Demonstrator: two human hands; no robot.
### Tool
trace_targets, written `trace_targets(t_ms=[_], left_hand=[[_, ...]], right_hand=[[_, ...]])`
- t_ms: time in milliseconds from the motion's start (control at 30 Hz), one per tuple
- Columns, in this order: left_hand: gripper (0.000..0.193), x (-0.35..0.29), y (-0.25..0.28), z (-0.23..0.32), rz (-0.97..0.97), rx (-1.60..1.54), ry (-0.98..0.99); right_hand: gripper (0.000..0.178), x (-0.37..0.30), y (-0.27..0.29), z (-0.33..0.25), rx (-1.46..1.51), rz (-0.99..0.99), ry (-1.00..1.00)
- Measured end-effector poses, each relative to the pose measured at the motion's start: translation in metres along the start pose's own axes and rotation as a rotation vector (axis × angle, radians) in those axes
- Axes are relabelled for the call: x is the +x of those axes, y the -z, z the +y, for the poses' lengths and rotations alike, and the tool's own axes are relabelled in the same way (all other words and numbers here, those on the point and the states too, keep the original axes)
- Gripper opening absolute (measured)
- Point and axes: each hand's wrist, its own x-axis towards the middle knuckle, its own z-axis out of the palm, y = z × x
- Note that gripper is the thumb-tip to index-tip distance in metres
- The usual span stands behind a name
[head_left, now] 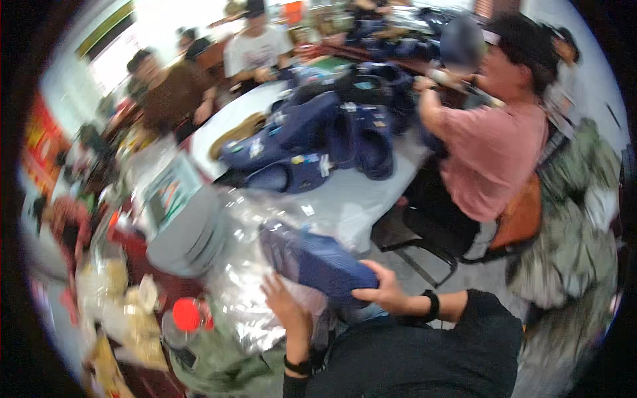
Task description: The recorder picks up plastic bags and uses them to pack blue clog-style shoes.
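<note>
In front of me is a dark blue shoe (322,262), tilted over a pile of clear plastic bags (255,262). My right hand (385,290) grips its right end, with the thumb along the side. Beside the shoe's lower left edge is my left hand (286,306), its fingers raised and apart with nothing in them. Whether that hand touches the plastic is blurred. Farther off, a heap of similar blue shoes (312,129) lies on the pale tabletop (358,212).
Grey stacked bins (186,235) stand to the left, near a jar with a red lid (188,313). A person in a pink shirt (494,156) sits at the right on a chair. Two people sit across the table. Greenish sacks (561,245) are piled at the far right.
</note>
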Motion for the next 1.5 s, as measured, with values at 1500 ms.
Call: trace_targets(t_ms=[1500], left_hand=[[0.055, 0.002, -0.002, -0.045, 0.297, -0.661, 0.406]], right_hand=[[0.069, 0.046, -0.053, 0.044, -0.247, -0.094, 0.307]])
